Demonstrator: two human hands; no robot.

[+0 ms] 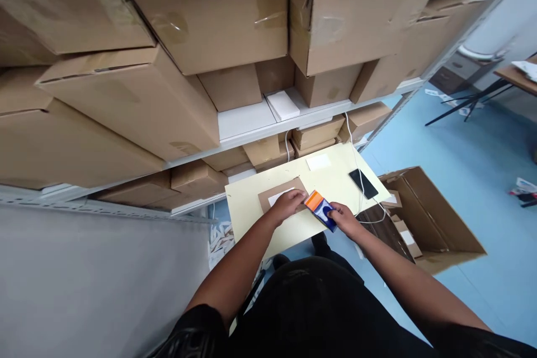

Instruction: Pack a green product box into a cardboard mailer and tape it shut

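My right hand point(344, 218) grips a flat blue, white and orange packet point(319, 208) by its lower right side, thumb on top. The packet is tilted over the front part of a pale yellow table point(251, 229). At its orange end is my left hand point(288, 205), fingers closed together; whether they pinch the packet's corner or something small cannot be made out. Under and behind the left hand lies a brown cardboard piece point(268, 194) with a white label point(277, 197), partly hidden by that hand.
A black phone point(363, 184) and white cable point(359, 170) lie at the table's right, a white paper point(318, 162) at the back. Shelves with cardboard boxes point(226, 11) rise behind. A large open carton point(436, 218) holding small boxes stands on the right. Paper scraps point(221, 243) lie below left.
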